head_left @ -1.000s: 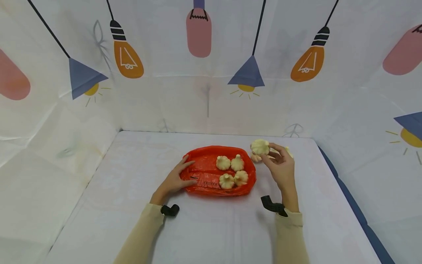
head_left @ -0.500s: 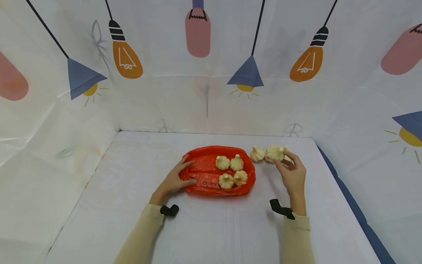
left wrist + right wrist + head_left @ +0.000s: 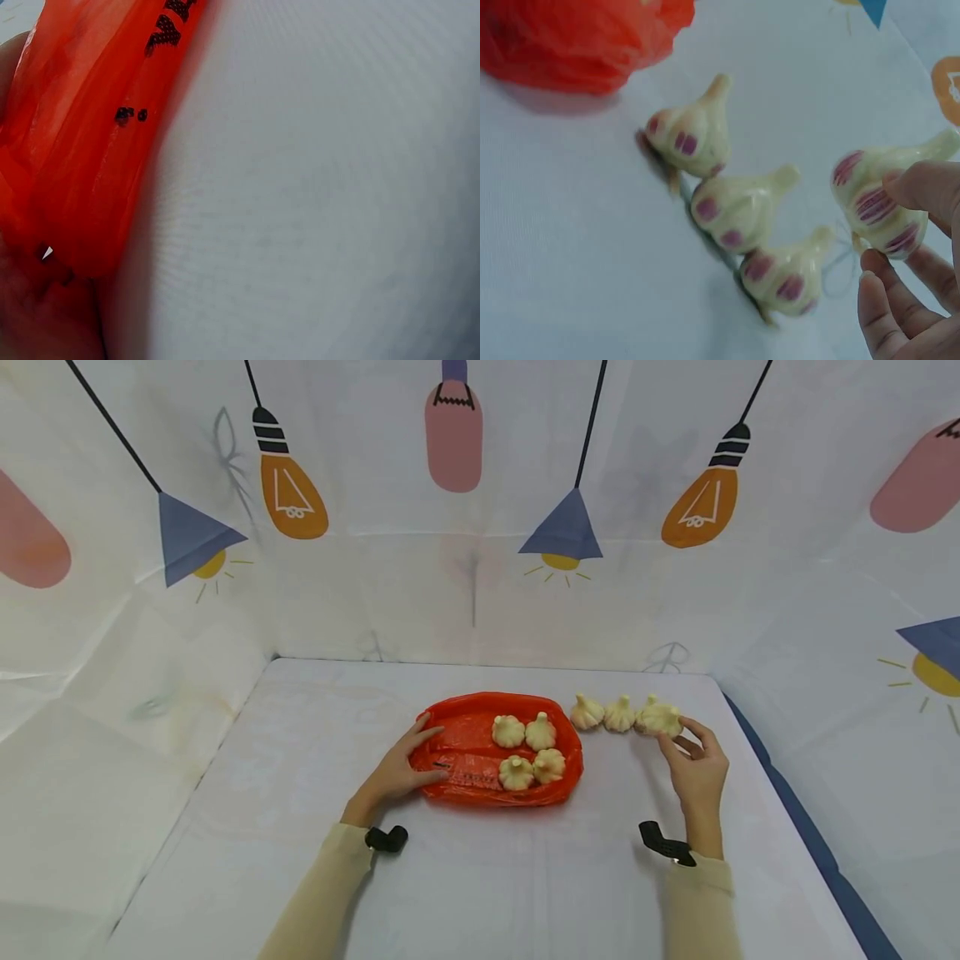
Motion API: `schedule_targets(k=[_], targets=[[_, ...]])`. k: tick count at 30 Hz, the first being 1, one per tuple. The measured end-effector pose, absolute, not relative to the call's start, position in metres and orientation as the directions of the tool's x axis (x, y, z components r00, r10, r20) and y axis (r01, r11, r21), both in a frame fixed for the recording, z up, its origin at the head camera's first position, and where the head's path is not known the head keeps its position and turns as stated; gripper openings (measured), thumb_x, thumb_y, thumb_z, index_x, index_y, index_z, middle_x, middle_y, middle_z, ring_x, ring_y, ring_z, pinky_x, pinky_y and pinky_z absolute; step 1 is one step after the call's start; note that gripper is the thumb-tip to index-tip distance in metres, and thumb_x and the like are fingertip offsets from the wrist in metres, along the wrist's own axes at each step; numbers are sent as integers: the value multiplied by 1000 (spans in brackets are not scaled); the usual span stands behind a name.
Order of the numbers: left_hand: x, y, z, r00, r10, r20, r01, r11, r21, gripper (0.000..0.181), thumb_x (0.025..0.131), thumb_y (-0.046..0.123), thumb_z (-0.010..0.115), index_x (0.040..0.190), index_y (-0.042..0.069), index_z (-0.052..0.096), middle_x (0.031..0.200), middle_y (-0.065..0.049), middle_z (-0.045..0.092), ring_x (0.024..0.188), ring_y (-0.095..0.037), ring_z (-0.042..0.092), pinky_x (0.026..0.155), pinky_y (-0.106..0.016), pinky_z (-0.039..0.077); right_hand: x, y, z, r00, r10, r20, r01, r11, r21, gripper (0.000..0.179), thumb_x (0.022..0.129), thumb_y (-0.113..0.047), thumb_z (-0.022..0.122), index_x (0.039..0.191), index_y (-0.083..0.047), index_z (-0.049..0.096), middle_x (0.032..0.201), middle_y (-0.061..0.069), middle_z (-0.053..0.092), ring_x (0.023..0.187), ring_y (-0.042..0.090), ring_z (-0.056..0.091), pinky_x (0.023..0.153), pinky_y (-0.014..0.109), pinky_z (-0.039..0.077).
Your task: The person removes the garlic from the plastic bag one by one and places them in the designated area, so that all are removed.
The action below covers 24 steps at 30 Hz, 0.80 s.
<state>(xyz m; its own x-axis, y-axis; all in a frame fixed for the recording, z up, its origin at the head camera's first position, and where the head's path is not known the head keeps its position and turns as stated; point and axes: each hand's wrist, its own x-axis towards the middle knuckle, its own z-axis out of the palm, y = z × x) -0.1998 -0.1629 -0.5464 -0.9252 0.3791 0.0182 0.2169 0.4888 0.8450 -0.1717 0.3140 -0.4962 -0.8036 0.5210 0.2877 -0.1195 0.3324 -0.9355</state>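
Note:
My right hand (image 3: 697, 768) pinches a garlic bulb (image 3: 877, 196) between thumb and fingertips. In the right wrist view, this cream bulb with purple patches is held up beside a row of three similar garlic bulbs (image 3: 739, 210) on the table. In the head view it overlaps the row's right end. My left hand (image 3: 393, 770) holds the left end of an open red plastic bag (image 3: 459, 737), fingers and thumb spread over its rim. Several garlic bulbs (image 3: 507, 732) sit in pairs in the bag's right half. Red film with black print fills part of the left wrist view.
The white tabletop (image 3: 480, 877) is enclosed by white sheets with printed lamps and bulbs (image 3: 294, 497). A blue strip (image 3: 795, 818) runs along the table's right edge. The row of garlic lies just right of the bag, near the back.
My right hand has moved right with the garlic bulb, from beside the bag to the row's far end, uncovering the bulbs beneath. My left hand and the bag have stayed still.

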Motion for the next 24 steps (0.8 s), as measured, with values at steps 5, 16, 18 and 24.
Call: schedule_targets(k=[5,16,18,24], targets=[[-199,-163,-545,-927,374,22,215,484,848,84,83,40,85,155,17,48,174,-2,14,159,-37,14,123,-67,19,-169,326,-502,-781,557,281,-118,311,-943,47,86,-1,79,131,3,64,121,-12,60,89,-6,65,71,5,53],[-200,-162,-547,-928,373,12,207,487,849,83,83,39,85,155,20,48,174,-1,13,160,-38,13,123,-68,19,-173,350,-509,-733,646,213,-16,296,-955,48,88,-7,80,133,-1,64,120,-15,59,84,-10,62,68,2,51],[-200,-162,-547,-928,373,9,205,489,848,83,83,39,85,155,20,48,174,-1,13,160,-37,13,123,-67,19,-174,353,-509,-721,658,215,3,313,-950,48,88,-9,80,133,-3,64,122,-12,59,83,-12,61,68,2,50],[-200,-162,-546,-929,369,-5,193,496,846,84,83,40,85,156,20,47,174,1,13,160,-36,13,124,-67,19,-178,357,-513,-705,678,205,46,333,-942,48,91,-16,77,135,-5,63,131,3,61,82,-12,59,68,0,48]])
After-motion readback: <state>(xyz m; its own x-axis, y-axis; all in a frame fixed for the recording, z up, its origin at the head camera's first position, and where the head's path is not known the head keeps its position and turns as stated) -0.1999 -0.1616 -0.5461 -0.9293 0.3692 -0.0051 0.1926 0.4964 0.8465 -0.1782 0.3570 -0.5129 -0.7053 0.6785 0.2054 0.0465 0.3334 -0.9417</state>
